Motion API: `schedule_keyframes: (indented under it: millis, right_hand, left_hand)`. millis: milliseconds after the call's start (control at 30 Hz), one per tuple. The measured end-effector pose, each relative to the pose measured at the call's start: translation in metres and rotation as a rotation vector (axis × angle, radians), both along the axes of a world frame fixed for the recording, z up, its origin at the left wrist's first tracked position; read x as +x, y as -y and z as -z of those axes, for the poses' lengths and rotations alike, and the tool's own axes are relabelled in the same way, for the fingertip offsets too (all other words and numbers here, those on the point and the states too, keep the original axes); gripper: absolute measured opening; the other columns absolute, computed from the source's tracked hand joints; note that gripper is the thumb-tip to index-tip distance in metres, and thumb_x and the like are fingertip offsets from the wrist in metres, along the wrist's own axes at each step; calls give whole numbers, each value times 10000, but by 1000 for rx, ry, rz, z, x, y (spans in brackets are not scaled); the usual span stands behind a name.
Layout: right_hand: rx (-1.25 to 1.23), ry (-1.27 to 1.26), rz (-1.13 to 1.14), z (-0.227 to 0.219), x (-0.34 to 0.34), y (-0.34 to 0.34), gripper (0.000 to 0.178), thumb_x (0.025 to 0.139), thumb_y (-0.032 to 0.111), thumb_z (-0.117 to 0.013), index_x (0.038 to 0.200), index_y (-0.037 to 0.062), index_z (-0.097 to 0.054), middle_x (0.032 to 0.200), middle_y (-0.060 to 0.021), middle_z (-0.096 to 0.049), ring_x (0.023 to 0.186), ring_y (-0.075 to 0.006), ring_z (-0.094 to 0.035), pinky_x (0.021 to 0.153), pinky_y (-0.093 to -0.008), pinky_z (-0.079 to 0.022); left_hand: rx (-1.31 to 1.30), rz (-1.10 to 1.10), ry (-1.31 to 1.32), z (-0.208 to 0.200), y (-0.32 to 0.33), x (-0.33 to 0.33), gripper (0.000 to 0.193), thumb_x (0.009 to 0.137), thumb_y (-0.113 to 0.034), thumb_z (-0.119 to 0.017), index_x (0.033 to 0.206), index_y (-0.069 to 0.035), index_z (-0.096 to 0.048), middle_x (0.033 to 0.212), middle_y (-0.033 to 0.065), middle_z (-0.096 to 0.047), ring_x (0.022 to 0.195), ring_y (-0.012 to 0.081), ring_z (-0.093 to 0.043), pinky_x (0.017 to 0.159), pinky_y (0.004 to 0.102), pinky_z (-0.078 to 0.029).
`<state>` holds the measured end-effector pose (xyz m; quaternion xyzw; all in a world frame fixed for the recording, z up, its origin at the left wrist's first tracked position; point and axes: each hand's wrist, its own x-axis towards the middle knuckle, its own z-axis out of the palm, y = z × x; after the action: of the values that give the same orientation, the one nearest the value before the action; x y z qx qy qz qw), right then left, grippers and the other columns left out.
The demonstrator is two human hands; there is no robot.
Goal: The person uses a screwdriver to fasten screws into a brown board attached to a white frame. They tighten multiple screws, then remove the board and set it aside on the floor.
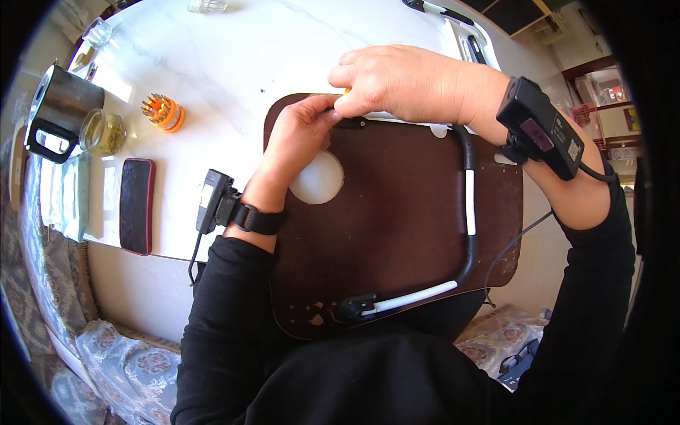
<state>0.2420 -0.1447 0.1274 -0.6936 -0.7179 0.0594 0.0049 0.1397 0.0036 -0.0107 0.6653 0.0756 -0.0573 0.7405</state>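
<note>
Holding something orange [347, 91], right hand [386, 83] wears labelled box [542, 127].

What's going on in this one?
The left hand and right hand meet over the far edge of a dark brown, rounded board, near a small black fitting. A sliver of orange shows at the right fingers; the rest is hidden. A bent black-and-white tubular leg lies on the board's right side.

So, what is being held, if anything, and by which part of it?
The right hand seems to hold an orange object, mostly hidden, so the gripped part cannot be told; whether the left hand holds anything is unclear.
</note>
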Motion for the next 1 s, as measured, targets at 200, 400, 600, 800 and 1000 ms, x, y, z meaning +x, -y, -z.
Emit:
schedule_keyframes:
  millis: [200, 400, 600, 800, 1000]
  right_hand:
    - [-3, -41, 452, 4, -19, 5, 195, 931, 253, -655, 1000, 72, -679, 875, -121, -674, 830, -368, -656, 719, -447, -524]
    - [-79, -6, 396, 9, -9, 6, 125, 925, 198, -637, 938, 74, -645, 846, -120, -672, 848, -357, -647, 748, -460, -518]
    - [115, 49, 74, 19, -3, 4, 175, 911, 120, -580, 1027, 126, -711, 967, -94, -697, 1092, -305, -638, 940, -393, -515]
    - [63, -79, 350, 7, -12, -1, 124, 917, 179, -600, 965, 81, -659, 919, -106, -680, 928, -324, -661, 812, -428, -531]
    - [95, -33, 424, 6, -14, 0, 131, 921, 173, -611, 906, 66, -684, 872, -173, -709, 850, -378, -686, 745, -458, -542]
  left_hand:
    - [80, -141, 64, -1, 14, 0, 183, 955, -77, -665, 1119, -19, -725, 796, -16, -642, 661, 52, -504, 588, 240, -422]
    - [7, -97, 24, -3, 12, -2, 188, 983, -95, -646, 1145, -33, -719, 800, -37, -637, 644, 36, -454, 582, 221, -399]
    - [22, -79, -8, -1, 7, 2, 131, 999, -99, -632, 1086, -38, -709, 790, -41, -628, 648, 35, -499, 577, 218, -409]
    - [63, -138, 91, -4, 10, 6, 107, 956, -36, -656, 1055, -35, -695, 853, -18, -667, 632, 44, -520, 553, 230, -419]
    - [-24, -130, 31, -6, 10, 5, 131, 949, -20, -658, 1075, -36, -688, 835, -23, -655, 619, 40, -512, 544, 229, -411]
